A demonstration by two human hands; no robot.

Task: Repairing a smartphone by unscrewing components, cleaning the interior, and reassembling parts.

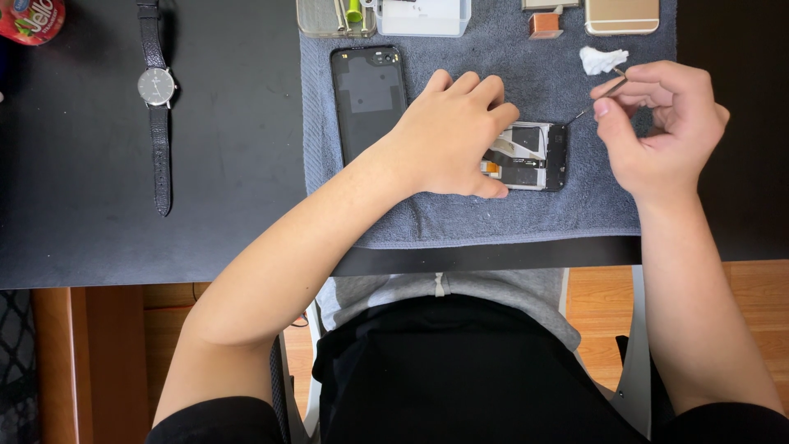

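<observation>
An opened phone body lies on a grey towel, its inner parts showing. My left hand rests on top of it, covering its left half and pressing it down. My right hand hovers just right of the phone and pinches thin metal tweezers, whose tip points down-left toward the phone's top right corner. A black phone back cover lies flat to the left of my left hand.
A wristwatch with a black strap lies on the black desk at left. Along the towel's far edge are a clear parts box, a white box, a gold phone, a small copper block and a white wad.
</observation>
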